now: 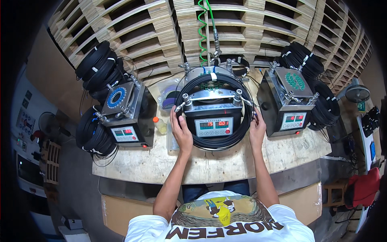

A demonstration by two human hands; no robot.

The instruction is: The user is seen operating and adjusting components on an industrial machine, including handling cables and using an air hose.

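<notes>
Left hand (182,132) and right hand (257,128) both grip the black cable coil (219,144), thumbs toward me, one at each side of the ring. From where I watch, it lies directly between them, neither hand nearer; being round, it shows no long axis, and its white tie (213,76) sits at the far edge. Its loop frames the digital control panel (213,128) of the middle bench machine (201,114). Beside the left hand, an orange-capped bottle (160,126) seems to hold something yellowish; behind it, a clear plastic bag (163,86) contains dark rounded sheets.
</notes>
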